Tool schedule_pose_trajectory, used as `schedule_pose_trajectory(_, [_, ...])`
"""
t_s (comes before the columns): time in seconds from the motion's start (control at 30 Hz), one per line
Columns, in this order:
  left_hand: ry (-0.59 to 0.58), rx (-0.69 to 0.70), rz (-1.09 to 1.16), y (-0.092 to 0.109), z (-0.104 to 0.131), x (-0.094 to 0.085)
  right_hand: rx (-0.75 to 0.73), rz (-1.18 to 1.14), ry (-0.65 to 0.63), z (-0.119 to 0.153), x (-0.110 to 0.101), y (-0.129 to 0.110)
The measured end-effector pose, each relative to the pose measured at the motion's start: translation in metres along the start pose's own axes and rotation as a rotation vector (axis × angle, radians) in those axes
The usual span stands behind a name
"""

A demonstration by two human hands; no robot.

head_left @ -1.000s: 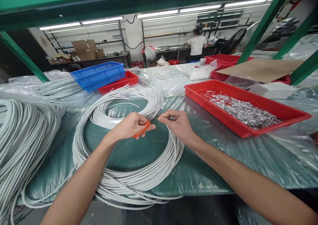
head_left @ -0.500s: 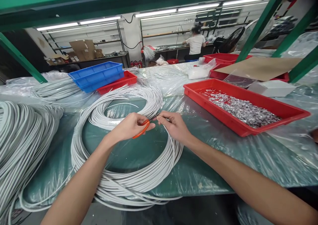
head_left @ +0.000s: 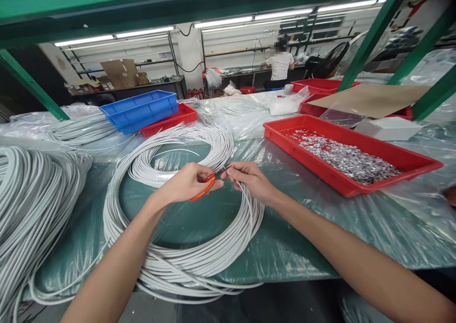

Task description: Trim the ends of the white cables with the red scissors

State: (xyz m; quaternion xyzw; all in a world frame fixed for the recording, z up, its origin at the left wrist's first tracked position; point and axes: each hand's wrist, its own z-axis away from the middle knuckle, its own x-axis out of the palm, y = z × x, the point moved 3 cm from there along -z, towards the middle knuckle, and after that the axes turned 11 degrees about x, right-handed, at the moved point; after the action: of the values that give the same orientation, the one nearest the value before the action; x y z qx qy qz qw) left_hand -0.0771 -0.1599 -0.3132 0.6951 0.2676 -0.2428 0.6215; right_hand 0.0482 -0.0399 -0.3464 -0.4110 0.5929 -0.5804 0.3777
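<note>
My left hand is closed round a pair of orange-handled scissors. Their dark blades point right, toward the fingertips of my right hand. That hand is pinched on the end of a white cable, right at the blades; the exact contact is too small to make out. Below both hands lies a large coil of white cable, with a second cable coil overlapping it at the back.
A red tray of small shiny metal pieces stands to the right. At far left is a thick cable bundle. Blue trays sit behind on a red tray. Green posts frame the bench; a person sits beyond.
My right fingers have shifted slightly at the blade tips, and more of the dark blades shows. The scissors stay in my left hand. The view has tilted a little.
</note>
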Motion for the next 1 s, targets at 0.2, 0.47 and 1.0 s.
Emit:
schedule_pose_trajectory(0.2, [-0.001, 0.000, -0.010, 0.0021, 0.0016, -0.0016, 0.008, -0.013, -0.048, 0.0012, -0.0007, 0.0010])
schedule_pose_trajectory(0.47, [-0.010, -0.001, -0.006, 0.0019, 0.0015, -0.0023, -0.004, 0.056, -0.020, -0.0009, -0.0061, 0.0018])
schedule_pose_trajectory(1.0, [-0.016, -0.035, 0.061, 0.0046, 0.0028, -0.0026, 0.014, 0.008, 0.133, 0.0032, -0.0026, -0.0034])
